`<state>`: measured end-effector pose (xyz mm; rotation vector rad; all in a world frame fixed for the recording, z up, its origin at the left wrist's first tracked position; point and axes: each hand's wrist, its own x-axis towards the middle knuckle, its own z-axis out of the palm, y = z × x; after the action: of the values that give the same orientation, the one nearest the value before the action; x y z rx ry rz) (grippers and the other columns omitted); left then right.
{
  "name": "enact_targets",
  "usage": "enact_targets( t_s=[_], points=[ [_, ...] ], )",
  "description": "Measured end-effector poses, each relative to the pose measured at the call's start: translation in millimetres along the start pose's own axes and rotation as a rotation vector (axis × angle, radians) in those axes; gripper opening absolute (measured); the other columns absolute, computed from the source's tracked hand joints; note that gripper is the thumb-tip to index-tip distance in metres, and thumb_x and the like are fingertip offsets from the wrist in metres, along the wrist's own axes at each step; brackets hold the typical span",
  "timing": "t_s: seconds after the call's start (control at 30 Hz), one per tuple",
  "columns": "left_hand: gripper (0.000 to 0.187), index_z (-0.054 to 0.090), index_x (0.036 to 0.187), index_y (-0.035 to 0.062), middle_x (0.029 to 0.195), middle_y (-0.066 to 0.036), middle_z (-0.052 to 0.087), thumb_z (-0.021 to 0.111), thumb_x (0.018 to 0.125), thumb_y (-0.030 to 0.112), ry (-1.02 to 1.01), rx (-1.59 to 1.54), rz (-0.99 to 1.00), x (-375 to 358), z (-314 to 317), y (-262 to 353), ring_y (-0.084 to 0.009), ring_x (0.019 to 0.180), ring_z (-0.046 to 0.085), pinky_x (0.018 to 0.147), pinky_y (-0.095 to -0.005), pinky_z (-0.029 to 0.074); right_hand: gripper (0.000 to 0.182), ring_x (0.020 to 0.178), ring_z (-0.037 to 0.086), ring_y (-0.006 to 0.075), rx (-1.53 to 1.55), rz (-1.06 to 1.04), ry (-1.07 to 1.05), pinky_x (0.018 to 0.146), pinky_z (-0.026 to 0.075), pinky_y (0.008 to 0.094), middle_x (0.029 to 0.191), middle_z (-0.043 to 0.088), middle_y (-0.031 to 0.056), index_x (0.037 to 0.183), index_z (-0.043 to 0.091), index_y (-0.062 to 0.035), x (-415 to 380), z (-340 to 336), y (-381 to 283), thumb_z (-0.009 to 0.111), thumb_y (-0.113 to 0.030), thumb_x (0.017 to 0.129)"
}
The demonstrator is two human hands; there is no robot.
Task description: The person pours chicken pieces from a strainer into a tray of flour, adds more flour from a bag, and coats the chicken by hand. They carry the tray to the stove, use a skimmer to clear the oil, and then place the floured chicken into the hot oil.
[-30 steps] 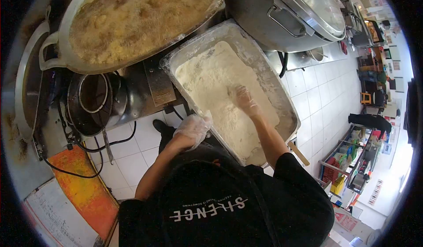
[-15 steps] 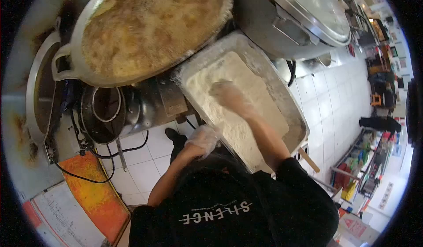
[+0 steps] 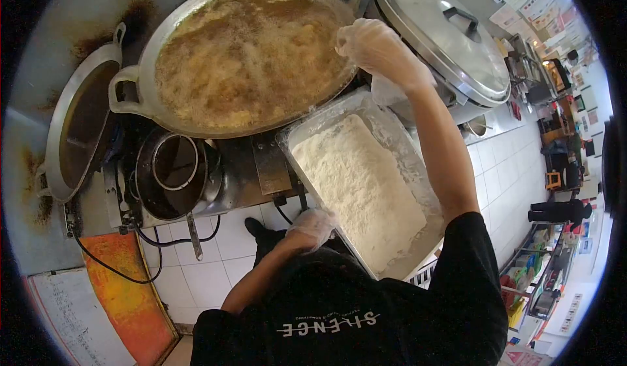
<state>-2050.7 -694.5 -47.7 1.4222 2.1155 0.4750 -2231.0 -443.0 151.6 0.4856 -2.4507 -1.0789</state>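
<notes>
My left hand (image 3: 313, 227), in a clear plastic glove, is closed on the near left rim of a rectangular metal tray (image 3: 421, 163). A thick bed of pale flour (image 3: 359, 190) lies in the tray. My right hand (image 3: 375, 47), also gloved, is raised at the right rim of a large wok (image 3: 134, 85). Its fingers are curled together, and whatever they may hold is hidden. Brown bubbling oil (image 3: 248, 59) fills the wok, with golden pieces of food frying under the foam.
A big lidded steel pot (image 3: 437, 33) stands behind my right hand. To the left are another pan of dark oil (image 3: 85, 124) and a pot with a round strainer (image 3: 176, 163). Black cables (image 3: 189, 240) hang below the counter. A person in dark clothes (image 3: 555, 212) stands far right.
My right hand has risen out of the flour and moved up to the wok's right rim. My left hand stays by the tray's edge. The view has shifted slightly.
</notes>
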Motion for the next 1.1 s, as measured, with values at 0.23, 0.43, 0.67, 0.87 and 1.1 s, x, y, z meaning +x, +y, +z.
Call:
enact_targets(
  t_s=[0.23,0.43,0.67,0.87,1.1],
  points=[
    [0.016,0.062,0.097,0.004,0.085,-0.013,0.067,0.059,0.088,0.016,0.086,-0.049,-0.027,-0.1,7.4,-4.8,-0.028,0.08,0.068,0.07,-0.0395,0.054,0.014,0.08,0.067,0.0232,0.68,0.213,0.288,0.072,0.055,0.034,0.087,0.067,0.0071,0.095,0.065,-0.0059,-30.0,-53.6,17.6,0.066,-0.017,0.086],
    [0.016,0.061,0.099,0.0042,0.081,-0.011,0.066,0.056,0.09,0.016,-0.064,-0.18,-0.098,1.1,2.0,-1.2,-0.0241,0.08,0.068,0.068,-0.0377,0.054,0.04,0.1,0.06,0.0324,1.18,0.592,-0.43,0.087,0.049,0.0407,0.115,0.062,0.0181,0.127,0.057,-0.0042,-197.1,25.3,-118.0,0.062,-0.023,0.092],
    [0.02,0.057,0.101,0.001,0.08,-0.017,0.066,0.054,0.09,0.018,0.012,-0.347,-0.193,3.8,12.5,-3.7,-0.03,0.077,0.069,0.067,-0.0389,0.054,0.066,0.14,0.032,0.039,0.783,0.434,-0.061,0.114,0.024,0.0541,0.148,0.039,0.024,0.142,0.043,0.0005,-251.3,47.5,-314.5,0.058,-0.04,0.091],
    [0.011,0.059,0.091,0.0032,0.077,-0.02,0.065,0.055,0.083,0.009,0.085,-0.141,-0.104,4.4,13.6,-2.3,-0.0371,0.075,0.068,0.065,-0.044,0.054,0.047,0.125,0.052,0.0273,2.085,0.623,-0.215,0.107,0.04,0.046,0.136,0.054,0.0141,0.136,0.05,0.0005,-195.1,115.3,-288.8,0.05,-0.029,0.099],
    [0.021,0.062,0.09,0.002,0.077,-0.021,0.066,0.049,0.092,0.019,-0.043,-0.362,-0.337,5.0,-9.8,11.2,-0.0339,0.073,0.069,0.065,-0.0441,0.054,0.048,0.124,0.053,0.0281,1.663,0.619,-0.744,0.103,0.043,0.044,0.135,0.056,0.0132,0.134,0.053,-0.0046,-148.5,142.6,-283.6,0.046,-0.039,0.1]
  ],
)
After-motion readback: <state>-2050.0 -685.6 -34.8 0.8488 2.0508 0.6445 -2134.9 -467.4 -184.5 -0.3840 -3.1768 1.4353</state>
